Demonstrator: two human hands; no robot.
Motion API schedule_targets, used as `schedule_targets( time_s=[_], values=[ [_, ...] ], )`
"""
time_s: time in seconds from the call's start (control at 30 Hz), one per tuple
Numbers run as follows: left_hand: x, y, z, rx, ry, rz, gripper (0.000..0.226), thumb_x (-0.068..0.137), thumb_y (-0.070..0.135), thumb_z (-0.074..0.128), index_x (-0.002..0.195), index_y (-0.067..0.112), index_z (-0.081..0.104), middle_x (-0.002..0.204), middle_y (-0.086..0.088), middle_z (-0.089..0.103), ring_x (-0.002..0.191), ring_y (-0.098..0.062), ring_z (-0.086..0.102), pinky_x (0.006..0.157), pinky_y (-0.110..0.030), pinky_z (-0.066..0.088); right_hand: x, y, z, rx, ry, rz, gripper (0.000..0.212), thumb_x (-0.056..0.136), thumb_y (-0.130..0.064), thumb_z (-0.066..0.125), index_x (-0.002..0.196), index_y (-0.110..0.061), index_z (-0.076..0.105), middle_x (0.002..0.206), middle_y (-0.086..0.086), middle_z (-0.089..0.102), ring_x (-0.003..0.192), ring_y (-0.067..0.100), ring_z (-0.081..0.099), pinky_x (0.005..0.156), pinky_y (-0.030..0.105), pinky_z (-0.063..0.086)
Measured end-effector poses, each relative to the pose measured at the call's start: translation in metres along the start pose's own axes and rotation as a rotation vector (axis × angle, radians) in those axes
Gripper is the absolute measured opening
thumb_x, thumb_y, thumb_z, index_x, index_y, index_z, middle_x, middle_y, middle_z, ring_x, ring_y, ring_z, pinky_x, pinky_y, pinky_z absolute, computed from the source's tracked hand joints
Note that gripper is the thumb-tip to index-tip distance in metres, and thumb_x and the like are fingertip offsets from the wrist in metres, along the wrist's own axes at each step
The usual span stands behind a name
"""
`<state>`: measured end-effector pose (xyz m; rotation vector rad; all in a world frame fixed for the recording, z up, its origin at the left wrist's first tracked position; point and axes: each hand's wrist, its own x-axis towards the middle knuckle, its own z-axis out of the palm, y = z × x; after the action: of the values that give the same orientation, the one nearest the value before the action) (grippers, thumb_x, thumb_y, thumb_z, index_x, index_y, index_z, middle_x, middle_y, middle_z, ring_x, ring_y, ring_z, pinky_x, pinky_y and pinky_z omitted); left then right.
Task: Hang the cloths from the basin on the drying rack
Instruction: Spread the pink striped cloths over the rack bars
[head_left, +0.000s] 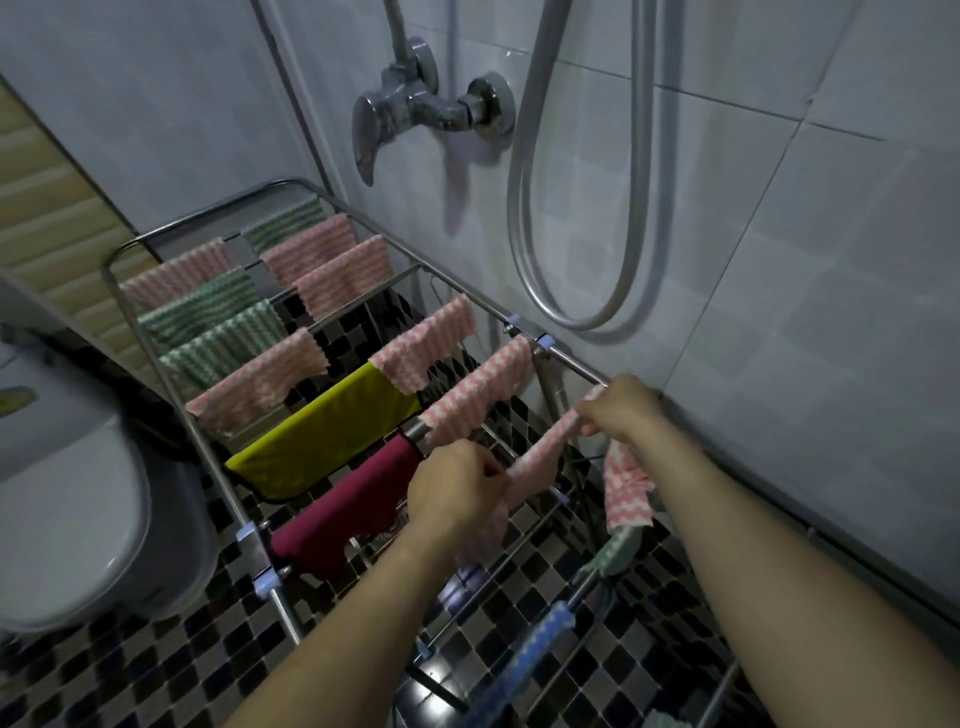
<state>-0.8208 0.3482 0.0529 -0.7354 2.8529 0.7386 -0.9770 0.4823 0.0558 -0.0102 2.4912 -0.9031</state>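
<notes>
pink cloth (544, 442) between left hand (457, 488), right hand (619, 406)

Cloths (291, 379) hang on the rack (571, 364), toilet (67, 499) left.

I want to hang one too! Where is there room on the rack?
The near bars, between the maroon cloth and the blue cloth, look mostly bare. The far end is crowded with pink and green cloths. Beside the maroon cloth, the left hand and right hand hold a pink cloth over a bar, so keep clear.
</notes>
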Motion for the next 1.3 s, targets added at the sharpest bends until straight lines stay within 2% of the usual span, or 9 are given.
schedule_targets(
  time_s=[0.13,0.2,0.37,0.5,0.73,0.9,1.07,1.2,1.3],
  values=[
    [0.002,0.000,0.004,0.021,0.033,0.029,0.013,0.091,0.035,0.061,0.092,0.026,0.071,0.083,0.007,0.071,0.073,-0.014,0.066,0.069,-0.036,0.058,0.003,0.001,0.004,-0.081,0.104,-0.004,0.033,0.082,-0.028,0.068,0.102,-0.002,0.070,0.093,0.016,0.072,0.085,0.029,0.068,0.067,0.026,0.047],
    [0.004,0.001,0.005,0.026,0.051,0.036,0.012,0.093,0.032,0.057,0.092,0.024,0.066,0.084,0.005,0.068,0.073,-0.017,0.064,0.068,-0.038,0.057,0.001,-0.003,0.002,-0.093,0.174,-0.049,0.027,0.085,-0.027,0.064,0.097,-0.004,0.071,0.092,0.016,0.071,0.089,0.031,0.068,0.071,0.028,0.048],
    [0.006,0.000,0.009,0.077,0.058,0.008,0.014,0.094,0.031,0.054,0.091,0.021,0.063,0.082,0.002,0.067,0.072,-0.019,0.064,0.069,-0.040,0.057,-0.007,-0.005,0.001,-0.131,0.165,-0.122,0.021,0.088,-0.031,0.065,0.089,-0.011,0.069,0.082,0.008,0.073,0.065,0.023,0.068,0.062,0.027,0.053],
    [0.004,0.002,0.008,0.062,0.083,0.009,0.020,0.093,0.038,0.055,0.087,0.023,0.067,0.078,0.005,0.068,0.068,-0.015,0.064,0.065,-0.037,0.057,-0.014,0.001,-0.001,-0.131,0.119,-0.211,0.026,0.086,-0.024,0.067,0.111,-0.017,0.067,0.112,0.003,0.069,0.094,0.022,0.062,0.080,0.024,0.042],
    [-0.004,0.005,0.002,0.034,0.038,0.024,0.016,0.089,0.040,0.063,0.093,0.028,0.073,0.081,0.009,0.071,0.069,-0.010,0.065,0.066,-0.035,0.059,-0.030,0.001,-0.012,-0.033,0.035,-0.234,0.024,0.088,-0.016,0.060,0.110,-0.014,0.069,0.113,0.004,0.069,0.104,0.023,0.062,0.089,0.032,0.048],
    [-0.029,0.008,-0.023,-0.266,0.125,0.080,0.010,0.091,0.027,0.064,0.088,0.023,0.073,0.080,0.012,0.068,0.070,-0.002,0.063,0.065,-0.024,0.053,-0.060,-0.003,-0.034,0.428,-0.097,-0.241,0.008,0.086,-0.023,0.065,0.082,-0.022,0.072,0.079,-0.003,0.066,0.078,0.020,0.060,0.067,0.031,0.049],
    [-0.070,0.015,-0.058,-0.665,0.193,0.129,0.012,0.089,0.028,0.067,0.085,0.020,0.075,0.074,0.008,0.071,0.067,0.000,0.062,0.061,-0.018,0.050,-0.108,-0.014,-0.037,0.892,-0.345,-0.235,0.012,0.090,-0.014,0.063,0.096,-0.006,0.069,0.070,0.002,0.064,0.055,0.008,0.057,0.050,0.023,0.045],
    [-0.100,0.020,-0.078,-0.667,0.086,0.223,0.033,0.079,0.044,0.068,0.102,0.022,0.074,0.092,0.012,0.072,0.085,0.004,0.065,0.073,-0.017,0.053,-0.145,-0.025,-0.025,1.269,-0.527,-0.195,0.027,0.086,-0.009,0.064,0.109,0.006,0.063,0.071,0.006,0.059,0.057,0.007,0.057,0.049,0.016,0.047],
    [-0.115,0.018,-0.089,-0.720,0.062,0.261,0.033,0.077,0.044,0.069,0.099,0.020,0.075,0.087,0.005,0.074,0.079,-0.004,0.067,0.065,-0.023,0.051,-0.167,-0.032,-0.013,1.295,-0.653,-0.232,0.028,0.081,-0.009,0.066,0.107,0.002,0.063,0.077,0.007,0.058,0.067,0.009,0.052,0.057,0.013,0.050]
  ],
)
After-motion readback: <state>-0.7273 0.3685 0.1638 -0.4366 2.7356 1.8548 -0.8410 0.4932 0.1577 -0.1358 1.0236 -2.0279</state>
